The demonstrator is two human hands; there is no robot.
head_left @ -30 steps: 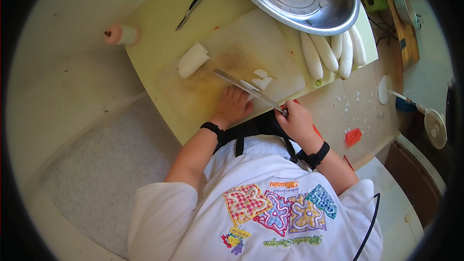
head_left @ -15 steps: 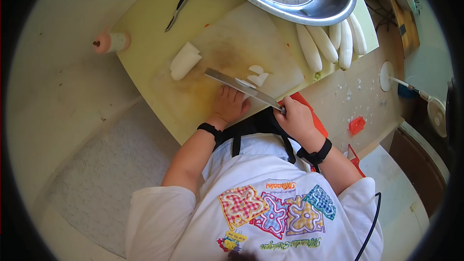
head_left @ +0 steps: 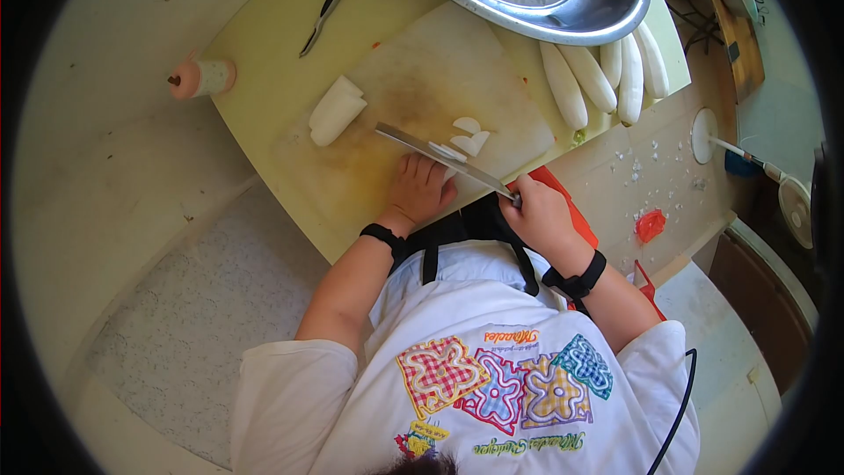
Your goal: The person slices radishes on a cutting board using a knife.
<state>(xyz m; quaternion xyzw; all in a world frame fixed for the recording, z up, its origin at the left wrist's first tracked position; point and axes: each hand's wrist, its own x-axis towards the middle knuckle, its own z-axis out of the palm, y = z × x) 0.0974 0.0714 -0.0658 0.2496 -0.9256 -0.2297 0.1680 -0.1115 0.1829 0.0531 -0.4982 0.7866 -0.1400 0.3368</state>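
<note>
My right hand (head_left: pixel 538 213) is closed around the handle of a kitchen knife (head_left: pixel 413 139), whose long blade lies slantwise over the near part of the cutting board (head_left: pixel 457 44). Just on the near side of the blade, my left hand (head_left: pixel 420 188) presses down with bent fingers on a piece of white radish (head_left: pixel 450 173), mostly hidden beneath them. Cut radish slices (head_left: pixel 470 138) lie beyond the blade, and another slice rests against it. Farther left on the board sit thick chunks of white radish (head_left: pixel 337 114).
A large metal basin (head_left: pixel 527 22) stands at the table's far side. Several whole white radishes (head_left: pixel 563 84) lie at the right edge. A peeler (head_left: pixel 323 18) is at the far left, and a pink-capped bottle (head_left: pixel 204 78) stands beyond the table's left edge. Scraps litter the floor (head_left: pixel 677 176).
Hands and knife stay nearly in place; the blade has shifted very slightly. The slices and chunks lie as before.
</note>
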